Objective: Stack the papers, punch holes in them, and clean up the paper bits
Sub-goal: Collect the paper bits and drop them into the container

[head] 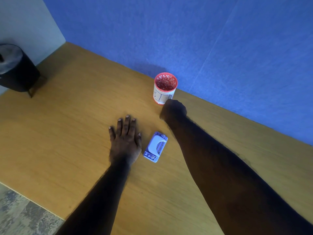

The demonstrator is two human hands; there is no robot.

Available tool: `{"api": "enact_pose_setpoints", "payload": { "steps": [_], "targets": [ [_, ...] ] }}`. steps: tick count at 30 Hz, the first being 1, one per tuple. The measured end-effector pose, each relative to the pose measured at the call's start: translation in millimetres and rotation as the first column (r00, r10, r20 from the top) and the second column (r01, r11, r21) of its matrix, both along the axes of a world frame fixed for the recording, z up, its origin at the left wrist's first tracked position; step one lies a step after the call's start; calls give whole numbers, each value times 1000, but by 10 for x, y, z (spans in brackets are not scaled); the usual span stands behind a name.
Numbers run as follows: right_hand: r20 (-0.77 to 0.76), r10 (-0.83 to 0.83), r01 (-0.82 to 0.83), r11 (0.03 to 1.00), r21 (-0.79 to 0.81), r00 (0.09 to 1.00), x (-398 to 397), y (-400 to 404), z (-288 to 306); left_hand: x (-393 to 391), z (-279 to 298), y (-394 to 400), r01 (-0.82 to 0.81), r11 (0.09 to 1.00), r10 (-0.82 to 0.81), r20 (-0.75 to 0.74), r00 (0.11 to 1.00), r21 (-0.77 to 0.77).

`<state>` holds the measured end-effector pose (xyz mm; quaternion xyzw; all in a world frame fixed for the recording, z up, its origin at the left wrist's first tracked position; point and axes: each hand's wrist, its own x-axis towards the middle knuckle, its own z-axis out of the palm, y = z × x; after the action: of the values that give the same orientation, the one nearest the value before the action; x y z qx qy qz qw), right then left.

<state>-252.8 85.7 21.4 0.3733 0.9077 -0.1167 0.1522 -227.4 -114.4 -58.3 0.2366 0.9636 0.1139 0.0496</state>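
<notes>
Head view: left hand (125,141) is lying flat, palm down, on the wooden table (67,133), fingers spread and holding nothing. Blue hole punch (155,147) is sitting on the table just beside that hand, on its right, between the two forearms. Right hand (173,110) is curling into a fist at the base of the red-rimmed cup (165,88) by the blue wall (220,48); can't tell if it is gripping anything. Black bin (15,68) is standing far left.
</notes>
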Motion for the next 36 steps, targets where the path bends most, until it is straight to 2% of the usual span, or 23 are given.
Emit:
{"api": "enact_pose_setpoints", "payload": {
  "steps": [4, 6, 10, 12, 14, 18, 21, 23, 25, 29, 34, 36],
  "targets": [
    [-113, -82, 71, 993, -98, 990, 110, 62, -14, 2, 26, 5, -2, 1000, 2, 12, 1000, -6],
    [-177, -211, 165, 955, -245, 961, 186, 199, -23, 12, 55, 14, -2, 1000, 2, 7, 1000, 9],
    [-294, -523, 299, 773, -560, 800, 441, 465, -41, 11, 55, 18, -2, 1000, 2, -9, 1000, 4],
    [-336, -589, 281, 716, -640, 735, 568, 541, -14, 14, 45, 17, -1, 1000, 1, -3, 1000, -1],
    [-393, -607, 240, 705, -668, 691, 644, 593, 79, 7, 35, 20, -4, 1000, 4, 0, 1000, -2],
    [-563, -514, 86, 784, -615, 647, 499, 641, 386, -16, 9, -3, -15, 1000, 15, 2, 1000, -20],
    [-676, -261, -55, 911, -409, 689, 201, 570, 616, -18, -15, -47, -19, 999, 20, 8, 1000, -40],
    [-666, -80, -124, 959, -254, 741, 24, 509, 708, -17, -27, -51, -20, 999, 20, 15, 1000, -39],
    [-621, 34, -169, 973, -160, 783, -33, 478, 767, 29, 20, -22, -14, 1000, 14, 10, 1000, -19],
    [-472, 137, -188, 980, -63, 871, -138, 438, 782, 24, 42, 3, -9, 1000, 9, 4, 1000, -17],
    [-488, 127, -178, 982, -58, 864, -149, 461, 825, 0, 32, 22, -6, 1000, 6, 11, 1000, -30],
    [-516, 107, -193, 974, -116, 850, -145, 471, 844, 4, 32, 6, -1, 1000, 1, 0, 1000, -13]
  ]
}}
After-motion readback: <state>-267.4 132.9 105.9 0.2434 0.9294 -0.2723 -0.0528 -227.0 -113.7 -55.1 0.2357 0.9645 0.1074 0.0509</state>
